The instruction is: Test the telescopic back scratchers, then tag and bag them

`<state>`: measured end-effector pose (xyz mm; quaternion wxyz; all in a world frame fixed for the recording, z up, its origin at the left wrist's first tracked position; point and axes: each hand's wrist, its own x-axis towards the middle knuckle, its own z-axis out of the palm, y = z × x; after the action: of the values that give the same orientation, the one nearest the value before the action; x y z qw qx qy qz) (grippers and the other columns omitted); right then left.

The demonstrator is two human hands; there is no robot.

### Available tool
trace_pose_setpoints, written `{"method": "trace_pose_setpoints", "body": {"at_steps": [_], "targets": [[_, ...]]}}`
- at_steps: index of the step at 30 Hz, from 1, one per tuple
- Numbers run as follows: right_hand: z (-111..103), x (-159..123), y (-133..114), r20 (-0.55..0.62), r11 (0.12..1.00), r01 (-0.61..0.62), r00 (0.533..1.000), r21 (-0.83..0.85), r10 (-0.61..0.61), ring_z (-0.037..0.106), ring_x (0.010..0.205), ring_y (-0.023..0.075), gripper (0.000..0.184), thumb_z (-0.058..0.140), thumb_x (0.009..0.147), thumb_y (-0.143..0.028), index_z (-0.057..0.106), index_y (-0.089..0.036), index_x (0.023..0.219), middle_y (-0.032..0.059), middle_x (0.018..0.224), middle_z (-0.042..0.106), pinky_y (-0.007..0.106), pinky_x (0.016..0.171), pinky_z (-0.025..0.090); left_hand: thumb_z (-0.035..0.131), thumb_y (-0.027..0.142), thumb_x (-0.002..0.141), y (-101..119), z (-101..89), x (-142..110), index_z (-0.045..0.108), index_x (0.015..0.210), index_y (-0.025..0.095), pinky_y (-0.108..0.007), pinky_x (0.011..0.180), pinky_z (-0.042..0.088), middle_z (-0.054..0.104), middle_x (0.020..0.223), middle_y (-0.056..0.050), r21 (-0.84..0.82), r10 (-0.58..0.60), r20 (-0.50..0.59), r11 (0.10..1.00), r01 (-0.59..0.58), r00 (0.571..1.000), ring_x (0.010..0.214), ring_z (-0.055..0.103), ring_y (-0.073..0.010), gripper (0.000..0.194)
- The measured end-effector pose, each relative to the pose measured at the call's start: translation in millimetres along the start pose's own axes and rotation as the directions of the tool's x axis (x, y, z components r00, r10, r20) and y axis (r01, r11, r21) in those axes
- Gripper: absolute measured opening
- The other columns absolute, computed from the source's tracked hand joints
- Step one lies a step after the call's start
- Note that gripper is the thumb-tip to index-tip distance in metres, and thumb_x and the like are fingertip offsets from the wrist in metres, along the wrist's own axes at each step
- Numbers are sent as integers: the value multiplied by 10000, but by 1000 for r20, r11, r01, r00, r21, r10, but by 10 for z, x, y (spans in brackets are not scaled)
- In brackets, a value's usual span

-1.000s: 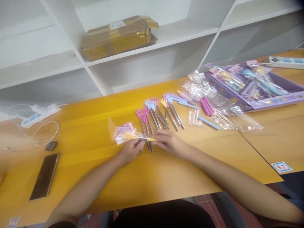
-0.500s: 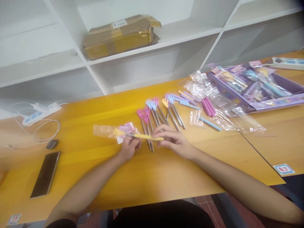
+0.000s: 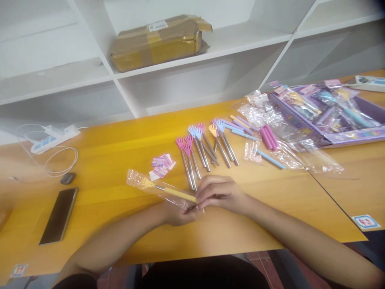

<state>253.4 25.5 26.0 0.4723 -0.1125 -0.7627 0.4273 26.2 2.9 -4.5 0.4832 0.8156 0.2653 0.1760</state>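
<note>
A yellow back scratcher (image 3: 180, 194) with a small hand-shaped head lies inside a clear plastic bag (image 3: 132, 178), tilted down to the right. My right hand (image 3: 221, 194) is closed on the handle end, at the bag's mouth. Under that end, my left hand (image 3: 179, 214) pinches the bag, its fingers partly hidden. Just beyond is a small pile of pink and purple cards (image 3: 162, 163). Pink back scratchers (image 3: 187, 150) with bare metal rods lie past my hands, alongside blue ones (image 3: 198, 133) and an orange one (image 3: 213, 130).
Loose coloured handle tubes (image 3: 268, 137) and empty clear bags (image 3: 320, 156) lie to the right. Behind them, a purple box (image 3: 300, 126) holds bagged back scratchers. A phone (image 3: 59, 216), a cable and a power strip (image 3: 55, 139) are at left. A taped parcel (image 3: 159, 44) sits on the shelf.
The yellow back scratcher has gone deeper into the bag, its handle now covered. Both hands moved nearer to me, and my left hand shifted right, to the bag's mouth.
</note>
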Motion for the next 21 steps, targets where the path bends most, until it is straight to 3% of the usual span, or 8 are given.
{"method": "trace_pose_setpoints", "body": {"at_steps": [3,8,13,16,19,21], "targets": [[-1,-22,22,22,999,16,1000,-38,-16,758,927,169,238,838,896,-87,820,-173,1117,84,1017,771,281,813,643,555,264,936,-3,-6,11,440,744,220,-309,655,383,450,678,17,72,19,68,997,-24,998,659,466,-165,228],[-19,-27,45,63,995,33,998,-99,-27,741,924,160,203,754,972,-83,814,-180,1140,84,1014,754,275,793,617,519,209,898,22,-34,31,381,754,227,-303,658,370,439,680,23,92,10,88,996,-18,996,658,441,-159,200],[33,-48,50,48,994,-47,998,-100,52,711,882,149,137,799,950,-124,792,-185,1072,65,971,725,260,776,599,545,205,880,14,-20,44,343,729,232,-305,618,345,407,650,26,133,-8,136,991,-10,991,631,412,-158,254],[36,-46,27,76,987,-141,986,-77,147,692,892,152,229,800,971,-221,756,-192,1194,86,1056,709,271,791,602,562,233,898,-18,-8,29,386,748,229,-304,608,338,421,658,28,187,-27,127,982,3,992,630,420,-157,231],[-9,-19,-5,175,978,-198,963,-59,206,680,998,187,383,760,1006,-386,711,-204,1340,126,1194,680,326,874,605,564,267,921,-41,-11,9,448,795,224,-303,621,345,452,696,27,226,-22,118,974,-5,993,644,436,-153,176],[-51,-1,-14,221,974,-217,949,-60,225,671,1066,206,376,658,1071,-416,689,-212,1385,131,1222,686,360,935,586,542,263,936,-49,-20,1,477,828,221,-300,640,359,481,738,20,225,-11,111,974,-15,994,666,457,-152,133]]}}
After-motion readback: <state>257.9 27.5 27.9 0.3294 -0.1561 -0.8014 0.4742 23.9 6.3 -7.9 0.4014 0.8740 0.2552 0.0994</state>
